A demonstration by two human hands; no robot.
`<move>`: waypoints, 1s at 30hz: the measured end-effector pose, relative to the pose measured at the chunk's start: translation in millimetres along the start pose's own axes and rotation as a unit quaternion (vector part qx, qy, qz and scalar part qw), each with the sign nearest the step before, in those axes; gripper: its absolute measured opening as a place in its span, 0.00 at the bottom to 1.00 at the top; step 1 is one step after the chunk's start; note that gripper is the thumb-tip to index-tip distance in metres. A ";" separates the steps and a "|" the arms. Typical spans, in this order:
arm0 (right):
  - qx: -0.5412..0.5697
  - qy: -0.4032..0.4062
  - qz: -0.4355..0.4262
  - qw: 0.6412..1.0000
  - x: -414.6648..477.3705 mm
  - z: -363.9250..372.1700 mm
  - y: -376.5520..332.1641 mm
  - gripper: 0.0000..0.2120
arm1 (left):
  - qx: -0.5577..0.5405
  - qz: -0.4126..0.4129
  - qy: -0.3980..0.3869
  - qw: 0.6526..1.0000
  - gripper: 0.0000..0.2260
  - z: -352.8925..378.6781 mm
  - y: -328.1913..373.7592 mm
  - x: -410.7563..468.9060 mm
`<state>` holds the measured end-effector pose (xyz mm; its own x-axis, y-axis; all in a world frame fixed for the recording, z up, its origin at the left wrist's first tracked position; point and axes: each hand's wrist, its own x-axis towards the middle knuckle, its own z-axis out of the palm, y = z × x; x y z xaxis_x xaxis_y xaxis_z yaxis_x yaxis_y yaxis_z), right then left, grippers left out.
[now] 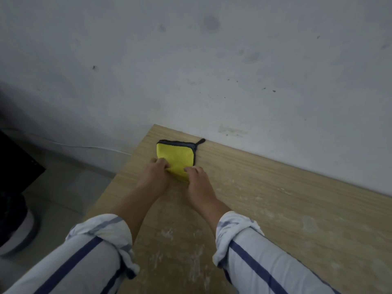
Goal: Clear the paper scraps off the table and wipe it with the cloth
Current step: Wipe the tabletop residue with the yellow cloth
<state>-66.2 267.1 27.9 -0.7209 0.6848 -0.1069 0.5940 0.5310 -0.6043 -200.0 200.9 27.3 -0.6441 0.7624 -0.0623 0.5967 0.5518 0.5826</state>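
Your left hand (156, 171) and right hand (196, 177) both rest on the near edge of the cloth (175, 159), one at each near corner. The fingers of your left hand curl over the cloth's left near corner and seem to pinch it; your right hand lies flatter, fingertips pressed onto the right near corner. Whether either hand truly grips the cloth or only presses it down, you cannot tell from this angle.

The cloth is yellow with a dark border and a small dark loop at its far right corner. It lies folded into a square, flat on the worktop (275, 198), near the far left corner and close to the wall (191, 71).

The worktop is pale wood with whitish smears and streaks across the near part. No scraps can be made out clearly among them.

Your sleeves (99, 236) are rolled up, pale with dark blue stripes. To the left, the floor (63, 183) shows beside the worktop, with a white cable (84, 146) running along the base of the wall.
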 end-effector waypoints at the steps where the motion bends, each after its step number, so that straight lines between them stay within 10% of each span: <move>1: 0.005 0.016 -0.004 1.000 -3.8 -6.2 -1.2 0.22 | -0.032 0.026 0.006 0.999 0.06 -1.9 13.6 -6.0; 10: 0.029 0.135 -0.026 0.990 -74.5 -74.1 23.0 0.20 | -0.174 0.226 -0.028 0.958 0.11 -8.7 97.6 -100.3; 20: -0.008 0.214 0.063 0.975 -168.8 -133.9 91.5 0.11 | 0.023 -0.023 -0.083 0.996 0.23 46.8 47.7 -204.5; 26: -0.120 -0.027 0.154 0.980 -224.1 -69.1 132.9 0.27 | 0.095 -0.017 -0.066 0.993 0.26 61.8 1.2 -246.9; 30: -0.163 -0.020 0.117 0.979 -247.7 -0.5 100.6 0.32 | 0.081 0.028 -0.046 0.995 0.23 64.5 -12.0 -249.7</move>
<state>172.3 151.1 -6.0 -0.5606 0.7902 -0.2475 0.8226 0.4971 -0.2761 -15.5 25.7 -16.5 -0.5660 0.8168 -0.1122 0.7040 0.5496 0.4499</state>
